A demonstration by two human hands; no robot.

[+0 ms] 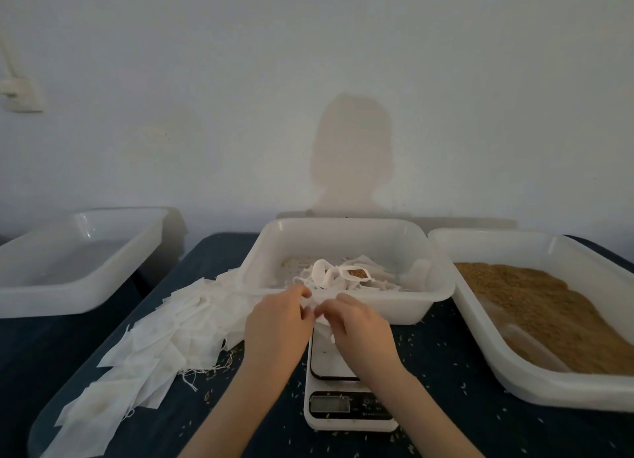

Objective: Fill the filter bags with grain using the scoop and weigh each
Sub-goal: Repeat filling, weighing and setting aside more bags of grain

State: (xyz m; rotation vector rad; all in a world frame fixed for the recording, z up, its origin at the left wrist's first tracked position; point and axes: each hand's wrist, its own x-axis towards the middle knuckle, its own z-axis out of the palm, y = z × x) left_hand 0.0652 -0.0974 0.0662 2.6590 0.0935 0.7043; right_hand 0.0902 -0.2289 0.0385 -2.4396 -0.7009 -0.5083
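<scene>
My left hand [278, 324] and my right hand [356, 324] meet above the white kitchen scale [343, 402] and pinch one white filter bag [320, 301] between their fingertips. A heap of flat white filter bags [151, 341] spreads over the dark table to the left. The middle white tub [429, 286] holds several bags, one showing brown grain [356, 273] inside. The right white tub [583, 389] is full of brown grain [535, 300], and a clear scoop [528, 348] lies half buried in it.
An empty-looking white tub [68, 286] stands at the far left on a separate surface. Loose grains are scattered on the dark table [446, 372] around the scale. A pale wall stands close behind the tubs.
</scene>
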